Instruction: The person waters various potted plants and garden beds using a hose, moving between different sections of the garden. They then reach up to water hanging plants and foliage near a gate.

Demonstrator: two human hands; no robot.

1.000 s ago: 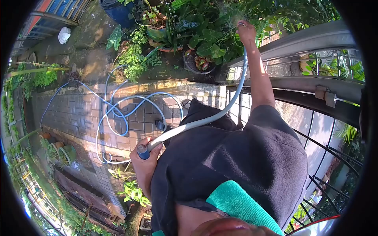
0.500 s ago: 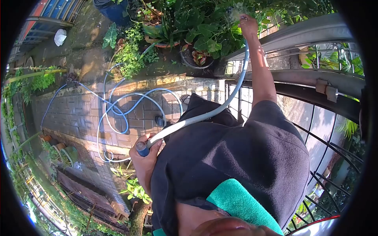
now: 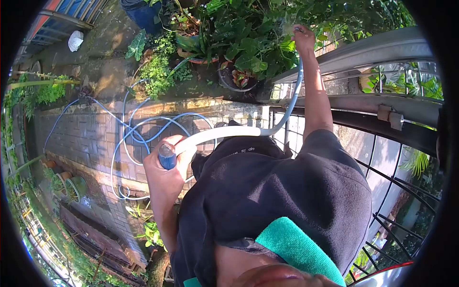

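My left hand (image 3: 165,177), at the left of my chest, is wrapped round the thick pale hose (image 3: 224,133). A short blue cylindrical piece (image 3: 167,157) shows between its fingers. The hose crosses in front of my dark shirt (image 3: 272,191) and curves up to my right hand (image 3: 304,39). That hand is closed on the hose's far part, with my arm stretched out beside leafy plants (image 3: 248,48). A faint spray shows near its fingertips. The opening of the hose is too small to make out.
Loops of thin blue-white hose (image 3: 125,143) lie on the paved ground (image 3: 95,138). A potted plant (image 3: 239,79) and a blue container (image 3: 141,16) stand ahead. A metal gate (image 3: 354,103) runs along my right. Small pots (image 3: 75,187) are at the left.
My left hand has moved slightly up and left and looks larger, lifting the near part of the hose. My right hand has shifted slightly down in view, still holding the hose.
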